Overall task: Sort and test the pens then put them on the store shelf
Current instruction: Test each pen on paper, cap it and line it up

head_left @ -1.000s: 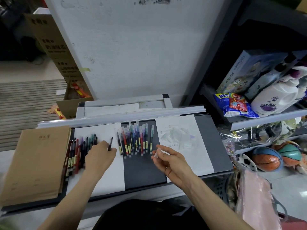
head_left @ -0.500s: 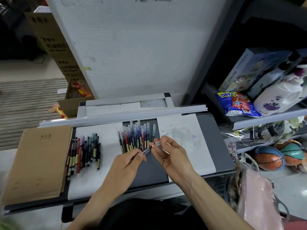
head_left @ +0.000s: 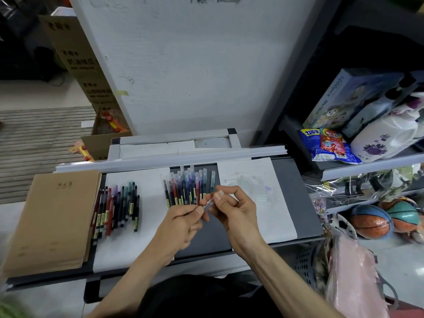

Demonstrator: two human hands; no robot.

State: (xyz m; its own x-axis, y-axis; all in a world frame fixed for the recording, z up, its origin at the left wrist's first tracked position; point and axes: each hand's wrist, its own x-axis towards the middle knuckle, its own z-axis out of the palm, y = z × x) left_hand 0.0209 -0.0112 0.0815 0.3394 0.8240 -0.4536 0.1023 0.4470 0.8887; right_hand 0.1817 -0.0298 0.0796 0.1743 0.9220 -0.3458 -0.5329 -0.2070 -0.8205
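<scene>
Both hands meet over the dark tray [head_left: 305,203] and hold one pen [head_left: 208,205] between them. My left hand [head_left: 183,222] pinches its lower end. My right hand [head_left: 231,207] pinches the upper end, where a clear cap shows at the fingertips. Behind the hands lies a row of several capped pens [head_left: 187,187] in red, blue and dark colours. A second group of several uncapped pens [head_left: 117,206] lies on the left white sheet [head_left: 149,226]. The right white sheet [head_left: 263,191] carries faint scribbles.
A brown paper notebook stack [head_left: 52,216] lies at the tray's left end. On the right, store shelves [head_left: 371,167] hold snack packets [head_left: 328,144], a puzzle box and a white bottle, with balls [head_left: 371,222] below. A pink bag [head_left: 353,276] hangs near my right forearm. Cardboard boxes stand behind.
My left hand put a dark pen with the left group, then came right to join my right hand. Both now hold one pen, the clear cap closer over its end.
</scene>
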